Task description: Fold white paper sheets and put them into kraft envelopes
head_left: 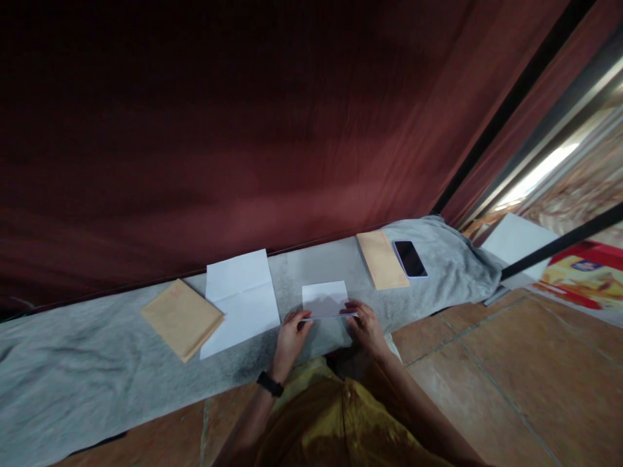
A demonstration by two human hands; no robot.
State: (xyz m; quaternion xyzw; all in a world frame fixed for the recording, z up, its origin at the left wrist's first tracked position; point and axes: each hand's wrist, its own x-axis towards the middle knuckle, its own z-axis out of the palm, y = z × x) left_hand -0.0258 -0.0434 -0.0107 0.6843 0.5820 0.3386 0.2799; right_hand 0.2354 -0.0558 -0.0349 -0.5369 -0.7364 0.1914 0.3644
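Both hands hold a folded white sheet of paper [325,298] over the grey cloth in front of my body. My left hand [292,337], with a black band on its wrist, pinches the sheet's near left corner. At the near right corner, my right hand [367,326] has its fingers closed on the edge. To the left lies a larger white sheet [246,301] with a crease across it. Brown envelopes [182,318] overlap that sheet's left side. A single tan envelope [383,261] rests to the right of my hands.
A dark phone [410,259] lies beside the tan envelope. The grey cloth [87,363] covers a long narrow surface against a dark red curtain [243,162]. Black poles [511,110] stand at the right, near a red and yellow box [588,275] on the tiled floor [487,383].
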